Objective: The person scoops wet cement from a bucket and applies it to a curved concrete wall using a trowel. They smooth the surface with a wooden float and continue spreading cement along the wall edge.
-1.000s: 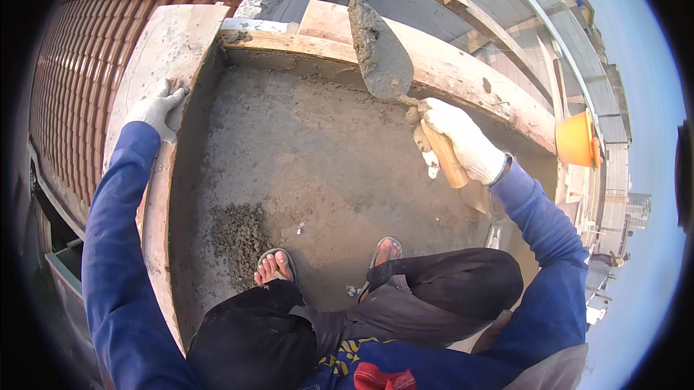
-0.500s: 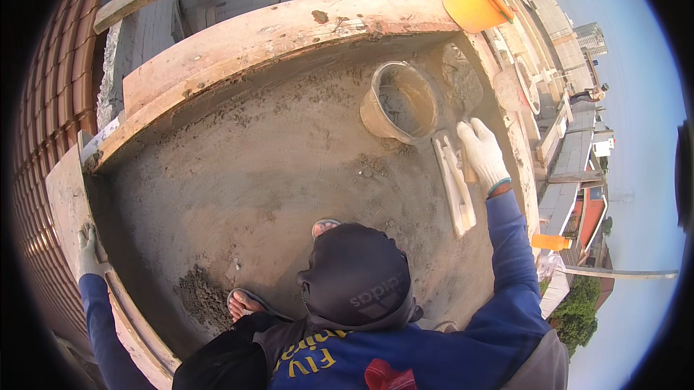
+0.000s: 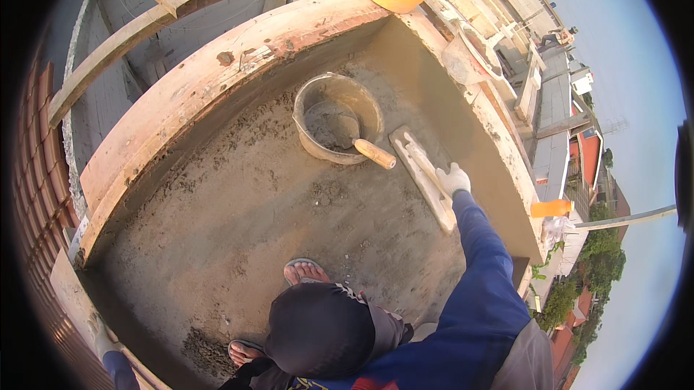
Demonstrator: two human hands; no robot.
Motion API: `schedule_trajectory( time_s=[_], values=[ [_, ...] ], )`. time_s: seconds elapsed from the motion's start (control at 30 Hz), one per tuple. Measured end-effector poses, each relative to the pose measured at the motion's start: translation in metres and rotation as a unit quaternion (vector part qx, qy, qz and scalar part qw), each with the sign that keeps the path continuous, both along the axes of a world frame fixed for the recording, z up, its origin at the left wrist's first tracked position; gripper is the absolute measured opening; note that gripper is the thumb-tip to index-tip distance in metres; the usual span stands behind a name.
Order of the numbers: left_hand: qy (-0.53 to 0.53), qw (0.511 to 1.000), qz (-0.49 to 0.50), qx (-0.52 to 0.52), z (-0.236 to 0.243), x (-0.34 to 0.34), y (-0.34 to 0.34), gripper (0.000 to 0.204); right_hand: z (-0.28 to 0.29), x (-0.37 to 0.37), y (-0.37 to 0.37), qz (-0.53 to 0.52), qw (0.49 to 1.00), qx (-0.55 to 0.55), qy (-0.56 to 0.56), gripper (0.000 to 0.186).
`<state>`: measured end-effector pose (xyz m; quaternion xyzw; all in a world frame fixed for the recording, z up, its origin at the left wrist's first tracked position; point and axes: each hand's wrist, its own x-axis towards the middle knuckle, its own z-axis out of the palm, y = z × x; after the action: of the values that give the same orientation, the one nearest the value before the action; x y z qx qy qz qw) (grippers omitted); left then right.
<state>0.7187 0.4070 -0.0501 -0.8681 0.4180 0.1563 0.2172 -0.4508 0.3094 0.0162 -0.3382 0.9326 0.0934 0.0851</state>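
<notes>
Now trowel [image 3: 374,153] sits in mortar bucket [image 3: 309,137], freeing right hand [image 3: 454,180].
That hand's at float [image 3: 423,180] beside bucket, grip unclear; left hand [image 3: 100,338] unclear.

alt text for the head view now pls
A person's gloved right hand is at a plastering float lying on a grey floor, near a bucket holding a wooden-handled trowel. The gloved left hand rests on an edging board.

We note open passage above mortar floor [image 3: 238,216], between sandalled feet [image 3: 305,271] and bucket [image 3: 311,140]. Trowel handle [image 3: 376,153] juts over bucket rim toward float [image 3: 421,180], narrowing gap.
</notes>
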Motion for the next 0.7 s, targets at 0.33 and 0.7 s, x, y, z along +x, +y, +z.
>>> schedule_trajectory(
  time_s=[0.33,0.7],
  values=[
    [-0.144,0.983,-0.065,0.092,-0.039,0.044,-0.009,0.157,-0.081,-0.055,0.048,-0.032,0.989,0.143,-0.016,0.097],
    [-0.095,0.987,-0.058,0.117,-0.023,0.029,-0.002,0.157,-0.095,0.018,0.101,0.069,0.983,0.104,-0.137,0.062]
  ],
)
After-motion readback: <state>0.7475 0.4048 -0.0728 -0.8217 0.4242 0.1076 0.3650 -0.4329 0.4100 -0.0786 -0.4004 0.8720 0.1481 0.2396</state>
